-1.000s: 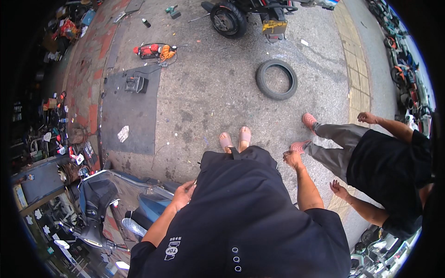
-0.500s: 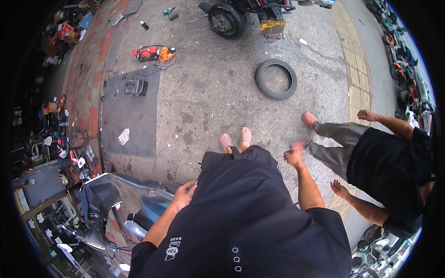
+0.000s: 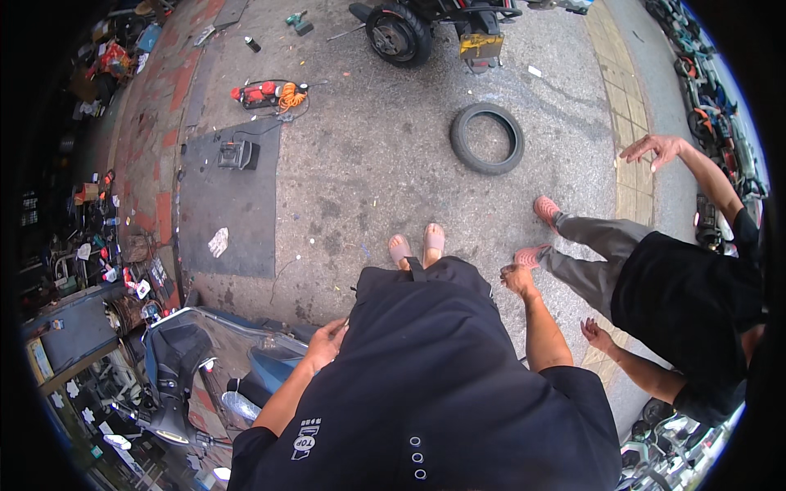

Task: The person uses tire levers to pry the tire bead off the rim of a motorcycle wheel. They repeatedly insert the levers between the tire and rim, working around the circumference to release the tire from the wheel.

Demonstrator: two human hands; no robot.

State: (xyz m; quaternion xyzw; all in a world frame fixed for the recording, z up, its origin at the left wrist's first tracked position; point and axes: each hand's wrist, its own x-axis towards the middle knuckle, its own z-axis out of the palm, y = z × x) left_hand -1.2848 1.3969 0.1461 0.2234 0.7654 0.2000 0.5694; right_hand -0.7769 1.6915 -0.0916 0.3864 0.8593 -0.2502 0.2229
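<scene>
My left hand (image 3: 327,342) hangs at my left side, touching my dark clothing, its fingertips partly hidden behind it. Beside it stands a dark blue scooter (image 3: 262,364). On the other side, my right hand (image 3: 517,280) hangs loosely with bent fingers, the thumb apart, and nothing visible in it. It is nearest to the pink shoe (image 3: 530,256) of another person (image 3: 688,282), who stands at my right in a black shirt. That person's far hand (image 3: 655,150) is raised and spread; the near hand (image 3: 596,334) hangs lower.
A loose tyre (image 3: 487,139) lies ahead on the pavement. Behind it stands a motorcycle (image 3: 399,37). Left of centre, a dark mat (image 3: 233,196) bears a black box (image 3: 237,155) and a white rag (image 3: 219,242). A red device with an orange coiled hose (image 3: 292,97) lies beyond.
The other person's far hand has risen and moved farther forward, fingers now spread. My own hands have hardly moved.
</scene>
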